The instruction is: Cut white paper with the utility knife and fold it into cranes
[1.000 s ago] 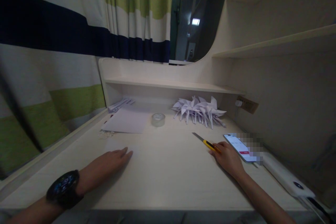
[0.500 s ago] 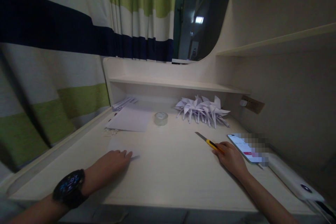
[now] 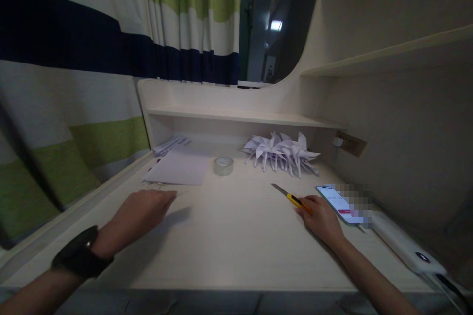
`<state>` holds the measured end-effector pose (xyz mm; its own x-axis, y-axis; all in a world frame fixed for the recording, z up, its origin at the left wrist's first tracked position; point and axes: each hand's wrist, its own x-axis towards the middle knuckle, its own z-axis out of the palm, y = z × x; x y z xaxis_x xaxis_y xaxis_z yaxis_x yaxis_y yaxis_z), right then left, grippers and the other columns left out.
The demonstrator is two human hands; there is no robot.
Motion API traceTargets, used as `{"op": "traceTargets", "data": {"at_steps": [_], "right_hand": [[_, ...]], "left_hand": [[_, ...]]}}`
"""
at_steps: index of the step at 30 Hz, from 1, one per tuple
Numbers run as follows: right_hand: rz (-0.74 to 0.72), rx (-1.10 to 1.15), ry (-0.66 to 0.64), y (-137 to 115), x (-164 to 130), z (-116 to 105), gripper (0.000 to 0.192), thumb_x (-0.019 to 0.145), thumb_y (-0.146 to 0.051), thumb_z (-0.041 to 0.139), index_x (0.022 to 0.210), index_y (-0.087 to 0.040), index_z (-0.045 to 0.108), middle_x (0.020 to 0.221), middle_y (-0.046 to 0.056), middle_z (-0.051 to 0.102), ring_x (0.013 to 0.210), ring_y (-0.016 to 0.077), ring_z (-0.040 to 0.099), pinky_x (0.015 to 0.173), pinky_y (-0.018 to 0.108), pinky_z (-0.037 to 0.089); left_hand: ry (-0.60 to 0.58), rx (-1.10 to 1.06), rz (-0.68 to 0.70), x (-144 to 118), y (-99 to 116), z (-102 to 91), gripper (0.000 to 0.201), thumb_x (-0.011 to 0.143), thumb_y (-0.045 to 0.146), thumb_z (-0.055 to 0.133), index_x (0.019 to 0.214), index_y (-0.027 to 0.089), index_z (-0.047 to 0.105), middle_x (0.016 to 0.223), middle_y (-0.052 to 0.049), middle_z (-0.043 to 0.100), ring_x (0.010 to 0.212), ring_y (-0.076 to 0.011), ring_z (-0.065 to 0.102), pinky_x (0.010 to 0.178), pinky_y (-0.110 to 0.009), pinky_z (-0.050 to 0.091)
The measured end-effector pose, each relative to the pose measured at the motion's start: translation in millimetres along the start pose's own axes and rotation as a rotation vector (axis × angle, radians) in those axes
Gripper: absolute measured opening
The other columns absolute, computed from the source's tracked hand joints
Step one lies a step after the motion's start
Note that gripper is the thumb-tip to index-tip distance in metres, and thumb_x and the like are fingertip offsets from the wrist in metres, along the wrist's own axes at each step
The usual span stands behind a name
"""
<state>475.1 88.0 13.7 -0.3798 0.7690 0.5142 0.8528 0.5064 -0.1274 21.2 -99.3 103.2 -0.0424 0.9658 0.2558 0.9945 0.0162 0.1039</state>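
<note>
a white desk (image 3: 236, 251) is standing beside a striped curtain (image 3: 194, 24). the right hand (image 3: 320, 220) is curling around a yellow knife (image 3: 294, 200) near the phone (image 3: 331, 200), and the knife is pointing toward the tape (image 3: 223, 166). the left hand (image 3: 136, 214) is hovering near the white paper (image 3: 181, 165), fingers nearly meeting; i cannot tell if it is holding anything.
</note>
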Motion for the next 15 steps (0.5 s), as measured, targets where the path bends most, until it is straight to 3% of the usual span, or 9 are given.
{"op": "traceTargets", "data": {"at_steps": [3, 5, 7, 9, 11, 13, 15], "right_hand": [[-0.030, 0.073, 0.078, -7, 5, -3, 0.030, 0.081, -0.029, 0.055, 0.104, -0.017, 0.070, 0.102, 0.012, 0.064, 0.097, 0.0265, 0.056, 0.088, 0.040, 0.043], [-0.016, 0.200, 0.093, -21, 14, -6, 0.029, 0.082, -0.030, 0.054, 0.102, -0.017, 0.070, 0.103, 0.012, 0.064, 0.098, 0.0267, 0.056, 0.090, 0.042, 0.042], [0.027, 0.417, 0.030, -45, 28, -9, 0.028, 0.082, -0.034, 0.056, 0.099, -0.018, 0.071, 0.103, 0.012, 0.066, 0.097, 0.0261, 0.058, 0.088, 0.041, 0.044], [0.074, 0.758, -0.154, -76, 46, -11, 0.032, 0.079, -0.041, 0.060, 0.100, -0.019, 0.070, 0.100, 0.011, 0.068, 0.090, 0.0241, 0.062, 0.080, 0.038, 0.049], [0.133, 1.117, -0.324, -107, 65, -8, 0.045, 0.078, -0.047, 0.061, 0.113, -0.019, 0.064, 0.099, 0.010, 0.069, 0.086, 0.0220, 0.064, 0.072, 0.035, 0.052], [0.217, 1.347, -0.418, -133, 81, 2, 0.050, 0.077, -0.052, 0.061, 0.115, -0.019, 0.061, 0.097, 0.009, 0.069, 0.077, 0.0185, 0.065, 0.064, 0.030, 0.052], [0.255, 1.402, -0.392, -148, 91, 16, 0.046, 0.072, -0.051, 0.067, 0.102, -0.016, 0.066, 0.085, 0.007, 0.069, 0.065, 0.0149, 0.063, 0.055, 0.025, 0.049]], "left_hand": [[0.129, -0.173, -0.023, 12, 16, -19.1, 0.034, 0.088, 0.037, 0.043, 0.098, 0.021, 0.071, 0.091, -0.006, 0.072, 0.083, -0.0245, 0.065, 0.070, -0.028, 0.043], [0.154, -0.406, -0.092, 24, 32, -23.9, 0.034, 0.087, 0.042, 0.045, 0.090, 0.021, 0.073, 0.081, -0.002, 0.072, 0.076, -0.0223, 0.064, 0.064, -0.025, 0.042], [0.202, -0.737, -0.151, 40, 52, -17.0, 0.036, 0.082, 0.047, 0.053, 0.076, 0.016, 0.072, 0.068, -0.001, 0.068, 0.064, -0.0190, 0.059, 0.055, -0.023, 0.039], [0.172, -1.092, -0.170, 59, 74, 1.7, 0.039, 0.078, 0.050, 0.058, 0.073, 0.013, 0.069, 0.061, -0.002, 0.063, 0.054, -0.0150, 0.052, 0.049, -0.022, 0.035], [0.091, -1.379, -0.211, 78, 95, 28.0, 0.040, 0.076, 0.050, 0.062, 0.077, 0.010, 0.068, 0.063, -0.003, 0.063, 0.053, -0.0130, 0.052, 0.051, -0.022, 0.038], [-0.029, -1.601, -0.208, 94, 112, 55.6, 0.040, 0.074, 0.048, 0.066, 0.081, 0.009, 0.069, 0.071, -0.008, 0.066, 0.060, -0.0145, 0.057, 0.056, -0.024, 0.043], [-0.113, -1.714, -0.163, 104, 122, 78.9, 0.041, 0.072, 0.046, 0.069, 0.088, 0.008, 0.069, 0.080, -0.012, 0.069, 0.068, -0.0177, 0.061, 0.064, -0.027, 0.047]]}}
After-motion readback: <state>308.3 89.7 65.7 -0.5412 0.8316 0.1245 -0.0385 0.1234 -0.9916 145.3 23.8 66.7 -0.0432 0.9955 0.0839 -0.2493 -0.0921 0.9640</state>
